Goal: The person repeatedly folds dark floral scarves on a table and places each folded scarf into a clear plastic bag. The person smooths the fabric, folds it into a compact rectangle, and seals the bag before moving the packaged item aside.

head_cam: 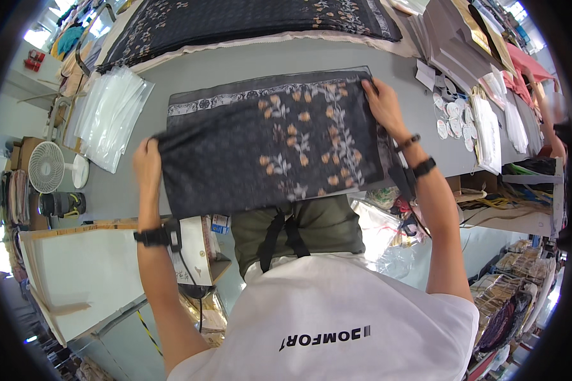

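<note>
A black floral-print scarf [229,157], folded to a rectangle, lies partly on the grey tabletop [295,56] and reaches over its front edge. My left hand [148,155] grips the fabric's left edge near a raised corner. At the top right corner my right hand [380,102] pinches the cloth between thumb and fingers. A white patterned border shows along the far side, with orange flowers on the right half. Farther back, a stack of similar dark floral scarves [248,24] rests on a pale cloth.
Clear plastic bags [112,116] lie at the left, near a white fan [47,166] and a black cylindrical item [62,205]. Round paper tags [454,116], white tag strings [486,128] and grey folded card [453,45] are at the right. Another person's arm [546,112] handles pink cloth beyond.
</note>
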Available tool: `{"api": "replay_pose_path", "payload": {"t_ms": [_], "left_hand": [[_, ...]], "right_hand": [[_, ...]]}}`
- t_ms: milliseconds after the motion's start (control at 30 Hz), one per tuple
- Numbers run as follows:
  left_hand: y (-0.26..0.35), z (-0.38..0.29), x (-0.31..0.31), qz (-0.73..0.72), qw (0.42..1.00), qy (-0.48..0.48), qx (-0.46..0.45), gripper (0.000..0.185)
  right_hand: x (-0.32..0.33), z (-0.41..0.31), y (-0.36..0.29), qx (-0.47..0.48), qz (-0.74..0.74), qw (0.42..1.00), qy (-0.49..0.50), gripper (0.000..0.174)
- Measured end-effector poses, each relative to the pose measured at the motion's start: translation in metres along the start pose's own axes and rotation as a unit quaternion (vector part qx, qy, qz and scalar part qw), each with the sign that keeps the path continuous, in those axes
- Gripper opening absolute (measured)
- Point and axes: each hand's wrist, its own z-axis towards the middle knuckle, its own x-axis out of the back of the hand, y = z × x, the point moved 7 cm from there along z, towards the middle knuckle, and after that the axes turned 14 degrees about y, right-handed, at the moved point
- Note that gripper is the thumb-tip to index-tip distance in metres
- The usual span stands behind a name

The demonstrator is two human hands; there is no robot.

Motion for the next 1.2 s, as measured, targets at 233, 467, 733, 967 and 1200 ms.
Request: {"api": "replay_pose_path", "payload": {"t_ms": [233, 467, 733, 967, 1200], "left_hand": [[0.017, -0.029, -0.011, -0.007, 0.984, -0.031, -0.173, 0.072], [-0.004, -0.139, 0.055, 0.097, 0.892, -0.173, -0.407, 0.06], [-0.043, -0.116, 0.084, -0.186, 0.956, -0.195, -0.115, 0.011], [-0.044, -0.085, 0.034, 0.06, 0.997, 0.008, -0.047, 0.034], [-0.03, -0.079, 0.029, -0.074, 0.991, -0.109, 0.014, 0.037]], "right_hand": [[0.032, -0.013, -0.024, 0.135, -0.033, 0.99, 0.03, 0.054], [0.103, -0.152, -0.028, 0.295, -0.075, 0.92, -0.245, 0.064], [0.099, -0.116, 0.019, -0.137, 0.164, 0.968, -0.13, 0.016], [0.019, -0.046, -0.004, 0.022, -0.178, 0.982, -0.062, 0.038], [-0.016, -0.095, -0.144, 0.248, -0.007, 0.969, 0.005, 0.051]]}}
